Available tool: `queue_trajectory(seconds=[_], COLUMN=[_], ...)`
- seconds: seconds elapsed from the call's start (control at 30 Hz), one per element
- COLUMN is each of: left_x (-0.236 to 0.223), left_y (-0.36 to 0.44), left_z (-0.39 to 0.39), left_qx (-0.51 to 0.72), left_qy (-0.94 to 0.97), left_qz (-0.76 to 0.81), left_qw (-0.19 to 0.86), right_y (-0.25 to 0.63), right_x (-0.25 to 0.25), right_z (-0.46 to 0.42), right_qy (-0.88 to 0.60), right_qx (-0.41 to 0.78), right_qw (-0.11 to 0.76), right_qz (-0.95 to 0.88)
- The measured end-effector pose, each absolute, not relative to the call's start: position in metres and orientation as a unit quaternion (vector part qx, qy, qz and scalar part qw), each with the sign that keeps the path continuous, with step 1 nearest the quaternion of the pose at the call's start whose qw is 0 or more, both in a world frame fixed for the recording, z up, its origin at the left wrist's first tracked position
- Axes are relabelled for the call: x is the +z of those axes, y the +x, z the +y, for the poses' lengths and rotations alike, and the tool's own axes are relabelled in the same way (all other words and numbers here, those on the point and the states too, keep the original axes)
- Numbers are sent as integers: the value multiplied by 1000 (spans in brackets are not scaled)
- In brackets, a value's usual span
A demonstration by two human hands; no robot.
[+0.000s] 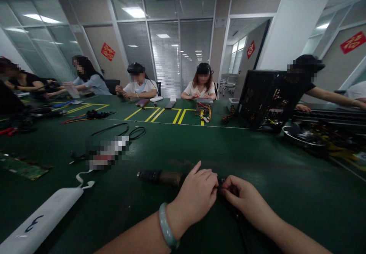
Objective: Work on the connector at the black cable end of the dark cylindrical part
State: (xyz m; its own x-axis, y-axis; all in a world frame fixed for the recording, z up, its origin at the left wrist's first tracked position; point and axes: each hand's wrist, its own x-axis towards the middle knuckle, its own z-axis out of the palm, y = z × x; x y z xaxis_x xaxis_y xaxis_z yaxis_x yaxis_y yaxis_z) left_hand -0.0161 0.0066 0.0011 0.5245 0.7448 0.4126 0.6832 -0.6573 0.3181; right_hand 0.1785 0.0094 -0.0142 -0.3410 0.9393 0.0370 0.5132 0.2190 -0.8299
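A dark electric screwdriver with a brownish middle lies on the green table, its tip pointing left. My left hand is closed over its right end, index finger raised, a pale green bangle on that wrist. Just to the right, my right hand has its fingertips pinched at the screwdriver's tail, where a dark cord seems to run down toward me. The small part between the fingertips is mostly hidden by the fingers.
A white power bank-like case lies at front left. Beyond it are a blurred-out packet, black cable and a green circuit board. A black computer case stands at right. Several people sit around the table.
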Motion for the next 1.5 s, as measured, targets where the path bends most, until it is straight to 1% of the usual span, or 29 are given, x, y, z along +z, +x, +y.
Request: queue_trajectory(seconds=[0.27,0.47,1.03,1.27,1.5], left_x=[2,3,3,1,3], left_y=[-16,-17,-17,-16,-17], left_z=[6,7,6,6,5], left_qx=[257,258,256,256,262], left_qy=[863,872,871,875,867], left_qz=[433,416,418,409,421], left_qw=[34,20,25,41,48], right_y=[179,180,177,178,178], right_x=[-13,-12,-9,-9,-9], right_z=[9,9,8,8,8], right_qy=[-503,-499,-497,-500,-501], right_qx=[380,375,376,379,364], right_qw=[280,283,281,269,265], right_qz=[-724,-728,-730,-731,-739])
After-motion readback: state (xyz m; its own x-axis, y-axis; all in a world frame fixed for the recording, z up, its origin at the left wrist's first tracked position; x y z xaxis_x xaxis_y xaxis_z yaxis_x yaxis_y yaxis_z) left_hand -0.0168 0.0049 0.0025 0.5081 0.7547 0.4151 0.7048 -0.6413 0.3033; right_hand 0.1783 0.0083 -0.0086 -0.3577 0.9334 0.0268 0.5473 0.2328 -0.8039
